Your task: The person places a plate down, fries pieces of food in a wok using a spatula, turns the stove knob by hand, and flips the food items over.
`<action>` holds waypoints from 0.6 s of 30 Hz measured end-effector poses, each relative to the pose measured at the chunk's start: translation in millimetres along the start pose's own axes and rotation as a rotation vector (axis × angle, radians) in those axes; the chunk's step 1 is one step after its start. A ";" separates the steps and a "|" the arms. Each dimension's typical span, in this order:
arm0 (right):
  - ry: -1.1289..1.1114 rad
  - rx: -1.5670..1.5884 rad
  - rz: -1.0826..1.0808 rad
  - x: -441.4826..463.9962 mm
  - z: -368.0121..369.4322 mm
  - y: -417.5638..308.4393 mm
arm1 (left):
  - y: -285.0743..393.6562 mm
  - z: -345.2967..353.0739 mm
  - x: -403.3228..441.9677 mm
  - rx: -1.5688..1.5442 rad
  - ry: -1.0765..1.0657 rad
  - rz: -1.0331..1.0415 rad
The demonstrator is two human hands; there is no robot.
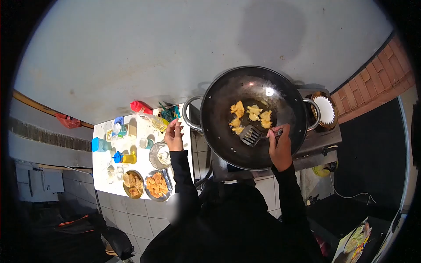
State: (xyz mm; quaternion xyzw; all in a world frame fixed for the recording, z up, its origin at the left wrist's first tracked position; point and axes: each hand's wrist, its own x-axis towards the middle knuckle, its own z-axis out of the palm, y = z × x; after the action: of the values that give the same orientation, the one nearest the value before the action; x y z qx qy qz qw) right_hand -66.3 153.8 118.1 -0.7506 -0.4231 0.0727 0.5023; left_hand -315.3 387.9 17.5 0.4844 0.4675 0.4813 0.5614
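My right hand (280, 148) is closed round the handle of a slotted spatula (250, 135), whose dark head rests low in a large dark wok (223, 151). Just above the spatula head, several golden fried pieces (254, 112) lie in oil at the wok's bottom. My left hand (174, 136) hovers left of the wok, apart from its left handle, fingers drawn together with nothing visible in them. Below it stands a bowl (159, 156) with a whitish mixture. A plate of orange-brown cut pieces (158, 184) and a bowl of browned food (133, 183) are nearby.
A white table (101, 171) on the left carries a red-capped bottle (139, 107), a blue-lidded yellow container (125, 158), a knife (167, 179) and jars. The wok sits on a metal stove (315, 151). Right of it is a white fluted paper liner (323, 109). A wall rises behind.
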 end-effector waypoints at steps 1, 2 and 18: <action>-0.003 0.004 0.014 0.5 0.2 0.4 | -0.7 -0.2 0.8 0.006 -0.002 -0.003; 0.001 0.005 0.016 1.4 -0.1 -0.8 | -0.7 -0.2 1.4 0.011 -0.004 -0.005; 0.181 0.318 0.212 -14.6 -39.5 -12.5 | 11.6 2.9 -1.3 0.046 -0.037 0.015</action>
State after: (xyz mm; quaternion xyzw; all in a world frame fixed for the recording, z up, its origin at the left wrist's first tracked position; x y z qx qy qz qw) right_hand -61.5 117.8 142.8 -0.7057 -0.2780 0.1232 0.6399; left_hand -313.6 387.1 29.4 0.5096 0.4640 0.4656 0.5551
